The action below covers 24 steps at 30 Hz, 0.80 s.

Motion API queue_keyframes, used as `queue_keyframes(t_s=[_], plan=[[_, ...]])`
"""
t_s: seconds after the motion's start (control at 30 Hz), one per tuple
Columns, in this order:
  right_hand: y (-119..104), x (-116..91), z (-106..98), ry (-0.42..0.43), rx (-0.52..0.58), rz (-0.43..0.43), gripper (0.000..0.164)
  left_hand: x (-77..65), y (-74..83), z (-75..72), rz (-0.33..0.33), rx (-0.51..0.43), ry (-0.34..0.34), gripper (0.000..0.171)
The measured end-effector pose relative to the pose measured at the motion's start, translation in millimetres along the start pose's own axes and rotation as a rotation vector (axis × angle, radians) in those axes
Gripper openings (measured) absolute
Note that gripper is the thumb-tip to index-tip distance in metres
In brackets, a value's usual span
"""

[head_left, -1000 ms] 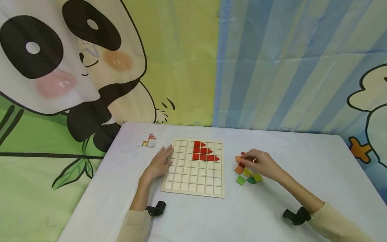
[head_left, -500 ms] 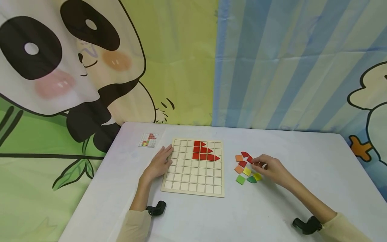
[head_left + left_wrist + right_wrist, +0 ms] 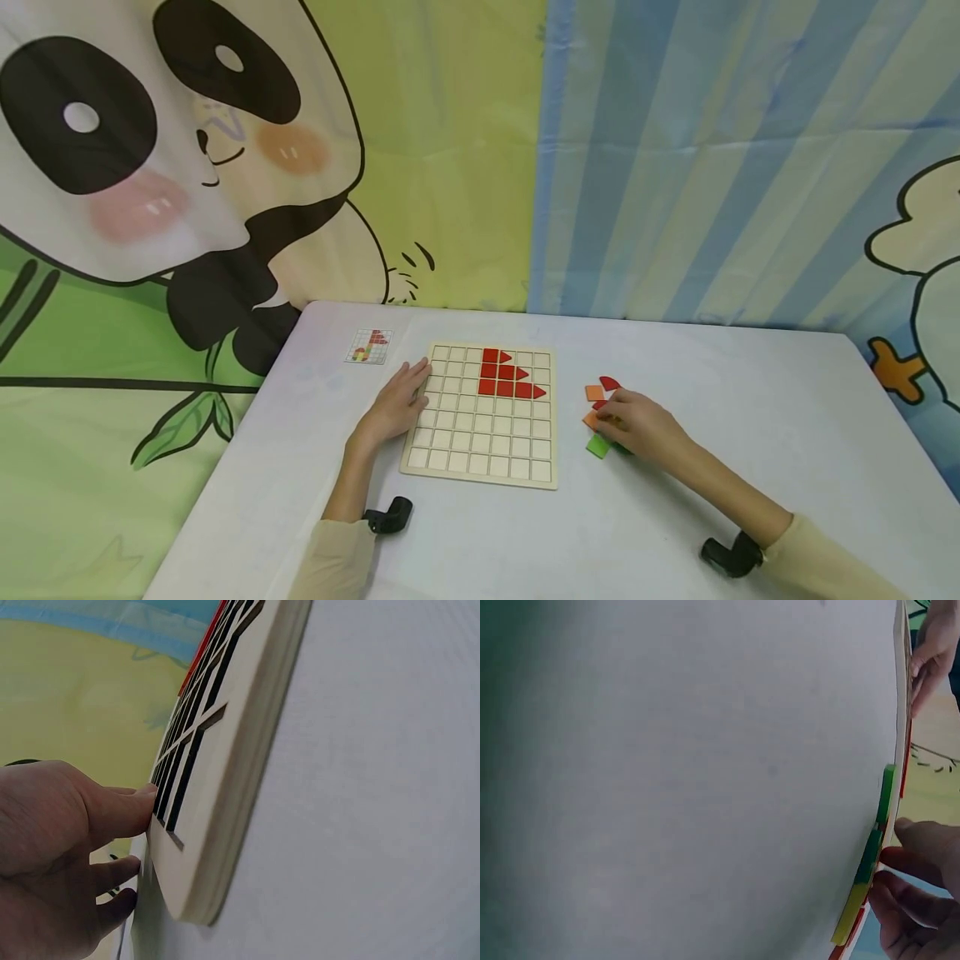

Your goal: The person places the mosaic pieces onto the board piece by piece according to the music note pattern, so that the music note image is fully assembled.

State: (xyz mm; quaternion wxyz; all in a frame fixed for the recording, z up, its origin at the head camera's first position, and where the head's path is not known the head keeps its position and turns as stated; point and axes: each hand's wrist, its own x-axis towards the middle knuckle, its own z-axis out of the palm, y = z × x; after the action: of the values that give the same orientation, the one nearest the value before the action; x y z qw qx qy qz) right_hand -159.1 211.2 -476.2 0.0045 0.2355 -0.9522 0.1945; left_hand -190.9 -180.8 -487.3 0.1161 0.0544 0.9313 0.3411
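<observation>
My left hand (image 3: 396, 406) rests along the left edge of a wooden grid board (image 3: 480, 480). In the left wrist view its thumb (image 3: 124, 810) touches the board's rim. Red squares and triangles (image 3: 506, 389) fill three short rows near the board's top. My right hand (image 3: 645, 425) is over the loose tiles right of the board, fingertips low among them. Around it show an orange square (image 3: 594, 392), a red quarter-circle (image 3: 609, 382) and a green square (image 3: 597, 447). A yellow tile (image 3: 849, 919) lies under the fingers in the right wrist view. I cannot tell whether they pinch one.
A small pattern card (image 3: 369, 346) with a coloured figure on a grid lies beyond my left hand. The white table (image 3: 480, 550) carries everything, and a cartoon-printed cloth (image 3: 450, 167) hangs along its back edge.
My right hand went from the upper orange square to a red tile on the right, then down and left over the yellow tiles. The left hand and board stay put.
</observation>
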Motion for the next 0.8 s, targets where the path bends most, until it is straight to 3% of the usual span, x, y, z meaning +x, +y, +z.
queue_keyframes(t_s=[0.1, 0.4, 0.53, 0.8], plan=[[-6, 5, 0, -0.014, -0.099, -0.02, 0.005, -0.1, -0.2, -0.1, 0.001, 0.002, 0.001, 0.056], [-22, 12, 8, 0.035, -0.316, -0.089, 0.016, -0.1, 1.0, -0.8, 0.005, 0.007, -0.001, 0.056], [-25, 12, 8, 0.039, -0.324, -0.1, 0.016, 0.1, 0.8, -1.2, 0.003, 0.014, -0.003, 0.056], [-19, 11, 10, 0.069, -0.281, -0.265, 0.012, -1.5, 0.1, -2.2, 0.004, 0.022, -0.008, 0.057]])
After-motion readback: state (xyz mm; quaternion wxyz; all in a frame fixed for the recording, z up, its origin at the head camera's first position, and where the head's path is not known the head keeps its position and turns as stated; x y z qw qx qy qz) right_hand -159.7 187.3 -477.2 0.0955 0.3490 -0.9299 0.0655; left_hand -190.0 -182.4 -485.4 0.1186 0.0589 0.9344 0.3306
